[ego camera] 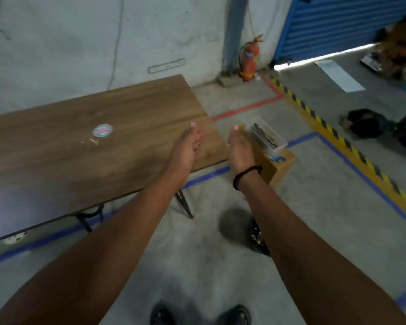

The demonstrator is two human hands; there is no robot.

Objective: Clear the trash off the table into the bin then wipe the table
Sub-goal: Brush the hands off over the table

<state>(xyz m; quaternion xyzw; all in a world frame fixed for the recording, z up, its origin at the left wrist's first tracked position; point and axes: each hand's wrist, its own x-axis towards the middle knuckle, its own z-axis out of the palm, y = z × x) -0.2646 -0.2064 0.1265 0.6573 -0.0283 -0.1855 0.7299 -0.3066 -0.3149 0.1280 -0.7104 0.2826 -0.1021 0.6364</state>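
**Trash on the table, hands empty**

A round pink-and-teal disc [102,130] and pale scraps [93,141] lie on the table [56,172], at ten o'clock from the hands. The cardboard bin [280,164] stands just beside the table's end at two o'clock, handy for dropping. Left hand [185,148] and right hand [239,148] hover between them, fingers straight and seemingly holding nothing.
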